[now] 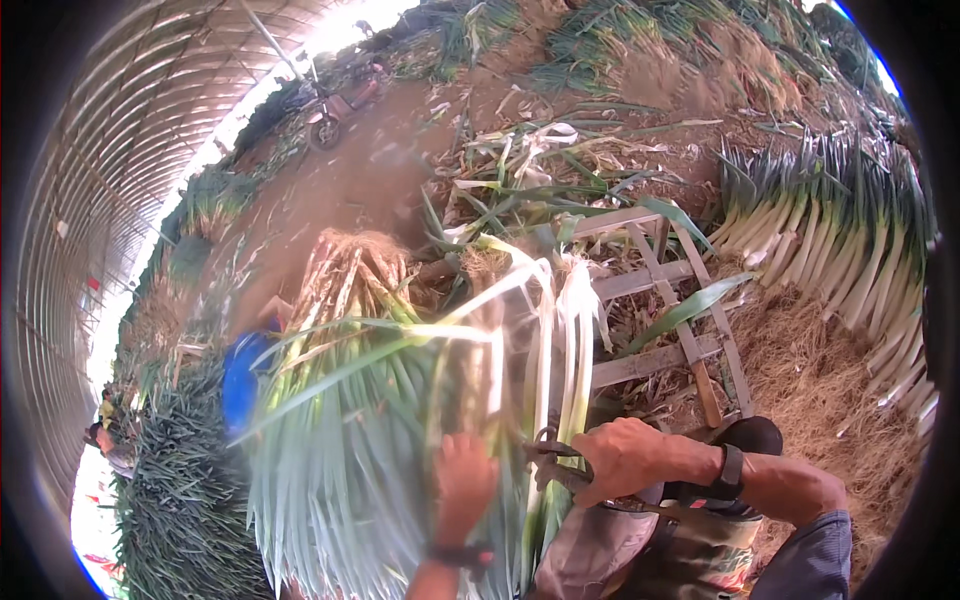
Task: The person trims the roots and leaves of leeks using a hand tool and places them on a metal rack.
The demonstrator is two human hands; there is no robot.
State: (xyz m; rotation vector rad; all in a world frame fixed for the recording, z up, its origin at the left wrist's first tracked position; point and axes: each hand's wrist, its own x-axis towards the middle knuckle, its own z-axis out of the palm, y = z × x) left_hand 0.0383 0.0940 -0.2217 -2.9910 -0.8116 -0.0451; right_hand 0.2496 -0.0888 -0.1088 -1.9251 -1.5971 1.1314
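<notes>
White leeks, frame right, look done; rooty bundle, centre-left, remains; right hand grips shears, left hand too blurred to call.

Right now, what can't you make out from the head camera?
In the head view:
Left hand: motion blur hides its finger positions and whether it grips anything.
Dark tool: the part inside the right hand is covered.
Blue object: partly behind green leaves; kind unclear.
Person at far left: too small for detail.
</notes>
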